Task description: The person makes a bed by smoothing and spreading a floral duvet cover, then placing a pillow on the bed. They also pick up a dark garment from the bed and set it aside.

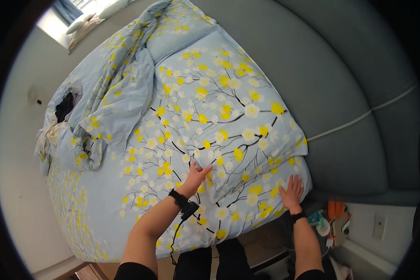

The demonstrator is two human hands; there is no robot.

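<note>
A pale blue pillow with yellow and white blossoms lies by the headboard, over a fitted sheet of the same print. My left hand is at the pillow's near left edge, thumb and fingers spread; whether it touches the cloth is unclear. My right hand rests with spread fingers on the sheet at the bed's corner, just below the pillow and near the headboard. A second pillow lies beyond the first. The rumpled matching quilt is heaped on the far left part of the bed.
A grey padded headboard borders the bed on the right. Assorted small items, one an orange box, stand low beside the bed at the lower right, near a wall outlet. Dark clothing lies at the left. A cable hangs from my left wrist's device.
</note>
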